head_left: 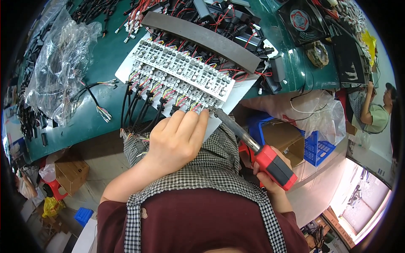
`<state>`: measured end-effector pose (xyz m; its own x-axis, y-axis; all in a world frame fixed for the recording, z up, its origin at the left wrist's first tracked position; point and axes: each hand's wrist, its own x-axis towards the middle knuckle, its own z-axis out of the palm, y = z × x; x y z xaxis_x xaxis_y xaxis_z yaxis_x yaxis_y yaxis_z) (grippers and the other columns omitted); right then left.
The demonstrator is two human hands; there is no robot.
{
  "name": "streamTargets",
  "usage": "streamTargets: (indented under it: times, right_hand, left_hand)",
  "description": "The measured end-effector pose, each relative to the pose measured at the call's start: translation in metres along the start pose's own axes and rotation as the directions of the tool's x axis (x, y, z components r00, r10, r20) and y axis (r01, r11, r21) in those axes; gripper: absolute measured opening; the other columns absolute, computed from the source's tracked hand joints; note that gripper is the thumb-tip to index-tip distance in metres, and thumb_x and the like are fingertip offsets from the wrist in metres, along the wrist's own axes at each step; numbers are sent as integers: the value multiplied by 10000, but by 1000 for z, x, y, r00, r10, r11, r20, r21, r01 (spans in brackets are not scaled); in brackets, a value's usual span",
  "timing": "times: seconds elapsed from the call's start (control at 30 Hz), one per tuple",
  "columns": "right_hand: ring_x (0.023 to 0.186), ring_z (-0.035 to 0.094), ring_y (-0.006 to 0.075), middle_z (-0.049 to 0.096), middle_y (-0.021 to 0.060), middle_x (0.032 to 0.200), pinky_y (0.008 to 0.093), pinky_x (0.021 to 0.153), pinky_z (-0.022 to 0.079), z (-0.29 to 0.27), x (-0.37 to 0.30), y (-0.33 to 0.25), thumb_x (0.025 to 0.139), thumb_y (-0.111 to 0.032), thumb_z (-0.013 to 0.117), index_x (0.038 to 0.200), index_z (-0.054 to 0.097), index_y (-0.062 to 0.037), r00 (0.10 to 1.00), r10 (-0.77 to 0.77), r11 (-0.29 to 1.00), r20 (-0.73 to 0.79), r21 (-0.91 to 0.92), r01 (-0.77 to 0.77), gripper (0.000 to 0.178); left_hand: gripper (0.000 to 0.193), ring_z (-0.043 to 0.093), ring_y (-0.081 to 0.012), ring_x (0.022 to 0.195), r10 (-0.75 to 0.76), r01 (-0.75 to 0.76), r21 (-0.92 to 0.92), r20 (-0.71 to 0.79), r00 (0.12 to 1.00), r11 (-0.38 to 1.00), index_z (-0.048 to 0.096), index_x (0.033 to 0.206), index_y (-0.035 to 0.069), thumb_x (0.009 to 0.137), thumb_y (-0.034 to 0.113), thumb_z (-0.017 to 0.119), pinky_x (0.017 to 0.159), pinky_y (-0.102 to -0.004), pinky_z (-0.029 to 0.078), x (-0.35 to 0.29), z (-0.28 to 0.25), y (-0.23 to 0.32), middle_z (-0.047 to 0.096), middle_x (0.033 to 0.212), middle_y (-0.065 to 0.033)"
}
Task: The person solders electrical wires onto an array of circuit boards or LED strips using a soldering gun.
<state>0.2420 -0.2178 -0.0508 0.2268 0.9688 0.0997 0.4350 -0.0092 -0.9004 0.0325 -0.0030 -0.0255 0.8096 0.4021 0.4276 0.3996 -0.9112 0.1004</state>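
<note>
Red and black, the soldering iron [276,166] sits in my right hand [273,188], fingers wrapped round its handle; its tip lies at the near edge of the white circuit boards [181,69], just beside my left hand [175,141]; there my fingers press together at the coloured wires [181,102], though I cannot tell whether they pinch one; the boards rest above the green table [114,36].

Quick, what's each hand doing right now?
Left hand: at the circuit boards; whether it grips anything cannot be told.
Right hand: closed, holding the red-and-black soldering iron.
</note>
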Motion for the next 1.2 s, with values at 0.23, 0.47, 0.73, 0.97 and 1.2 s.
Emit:
streamTargets:
  times: [0.23,0.47,0.73,0.97,1.2]
  right_hand:
    - [726,693,235,688,129,853,297,693,537,4,-9,0,728,-222,800,1242,511,70,996,66,973,-54,224,-52,658]
    - [648,670,211,667,118,780,294,623,537,8,-18,6,798,-174,753,1300,444,71,995,62,934,-75,356,-31,638]
    - [639,665,209,664,118,773,291,609,535,6,-20,3,791,-205,764,1292,452,64,991,92,936,-92,348,-55,649]
    - [671,685,212,678,94,770,278,641,537,1,-11,-2,781,-200,767,1253,485,76,997,50,954,-53,300,-32,616]
    - [737,695,246,685,141,858,302,689,543,-4,-18,5,712,-239,812,1216,528,78,998,55,988,-29,148,-50,660]
  left_hand:
    - [307,523,-127,663,-5,5,5,5,1000,1000,667,986,22,694,106,622,499,-245,376,1,-1,0,503,778,-5]
    - [301,540,-143,702,-4,4,1,56,998,1000,664,987,28,701,110,616,511,-244,392,1,-3,0,527,812,-23]
    - [301,555,-152,731,80,-80,-34,-28,996,996,679,990,-1,702,74,632,527,-231,429,1,0,-2,552,860,-62]
    - [323,532,-156,689,48,-51,-106,-27,998,993,673,1005,1,687,51,647,518,-234,426,1,1,-1,519,821,-58]
    - [271,511,-158,643,-95,87,-256,-16,995,963,670,954,22,687,58,641,483,-267,407,2,5,-1,460,745,-33]
